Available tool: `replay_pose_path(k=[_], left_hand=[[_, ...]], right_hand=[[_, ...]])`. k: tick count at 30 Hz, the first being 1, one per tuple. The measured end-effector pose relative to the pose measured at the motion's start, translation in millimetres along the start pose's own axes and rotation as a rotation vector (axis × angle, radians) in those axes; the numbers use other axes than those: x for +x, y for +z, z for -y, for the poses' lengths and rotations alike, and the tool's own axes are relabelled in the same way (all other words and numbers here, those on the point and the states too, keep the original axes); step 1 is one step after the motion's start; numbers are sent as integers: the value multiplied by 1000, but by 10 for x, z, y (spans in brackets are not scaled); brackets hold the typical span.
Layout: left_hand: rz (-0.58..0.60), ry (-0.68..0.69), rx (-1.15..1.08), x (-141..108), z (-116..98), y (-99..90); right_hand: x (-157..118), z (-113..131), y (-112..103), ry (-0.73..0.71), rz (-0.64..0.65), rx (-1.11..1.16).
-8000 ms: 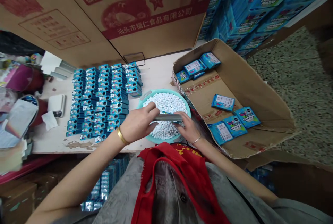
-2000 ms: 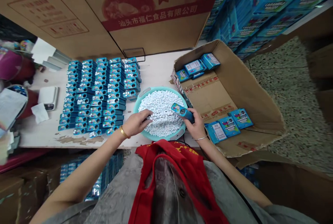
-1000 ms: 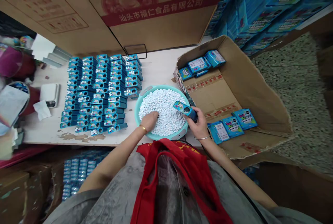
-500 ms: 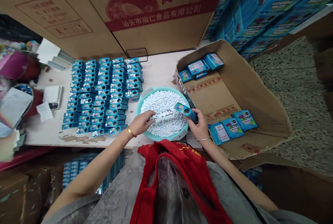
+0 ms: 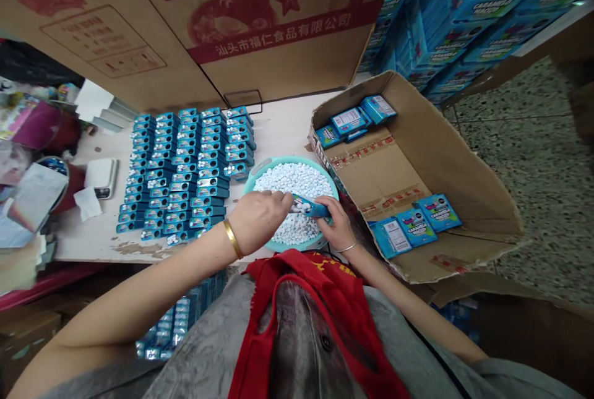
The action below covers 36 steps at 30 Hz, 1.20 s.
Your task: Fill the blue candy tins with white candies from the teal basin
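Note:
My left hand [image 5: 257, 223] hangs over a teal plastic basin [image 5: 288, 161] full of small white mints [image 5: 299, 179], its fingertips pinched at the end of a blue tin [image 5: 310, 206]. Whether those fingertips hold any mints is hidden. My right hand [image 5: 336, 224] grips that tin level above the basin's right side. Several rows of closed blue tins [image 5: 180, 170] lie on the table to the left of the basin.
A cardboard box lid [image 5: 390, 164] with blue printed cartons [image 5: 415, 219] lies right of the basin. Stacked blue cartons [image 5: 445, 21] rise behind it. A large printed carton [image 5: 278, 28] stands beyond the table [image 5: 273, 130]. A white device [image 5: 102, 179] sits at the left.
My left hand has risen from the mints to the tin's end. My right hand has moved left, turning the tin level.

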<state>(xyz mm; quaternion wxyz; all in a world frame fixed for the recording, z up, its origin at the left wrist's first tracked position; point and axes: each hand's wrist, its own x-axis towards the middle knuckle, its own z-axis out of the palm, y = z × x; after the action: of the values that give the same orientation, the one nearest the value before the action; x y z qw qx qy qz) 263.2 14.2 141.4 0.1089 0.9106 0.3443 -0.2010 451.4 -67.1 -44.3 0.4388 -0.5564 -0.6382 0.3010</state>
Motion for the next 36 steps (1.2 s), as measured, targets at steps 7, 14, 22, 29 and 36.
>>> replay_pose_path(k=[7, 14, 22, 29, 36], left_hand=[[-148, 94, -93, -133, 193, -63], [-324, 231, -519, 204, 416, 651], [-560, -32, -596, -55, 798, 780], [-549, -551, -409, -488, 1539, 1285], [-241, -595, -390, -209, 1741, 1699]], right_hand=[[37, 19, 35, 50, -19, 153], [127, 278, 95, 101, 35, 281], [283, -579, -1399, 555, -344, -293], [-226, -1714, -2383, 1163, 37, -823], [-222, -1763, -2276, 1203, 137, -944]])
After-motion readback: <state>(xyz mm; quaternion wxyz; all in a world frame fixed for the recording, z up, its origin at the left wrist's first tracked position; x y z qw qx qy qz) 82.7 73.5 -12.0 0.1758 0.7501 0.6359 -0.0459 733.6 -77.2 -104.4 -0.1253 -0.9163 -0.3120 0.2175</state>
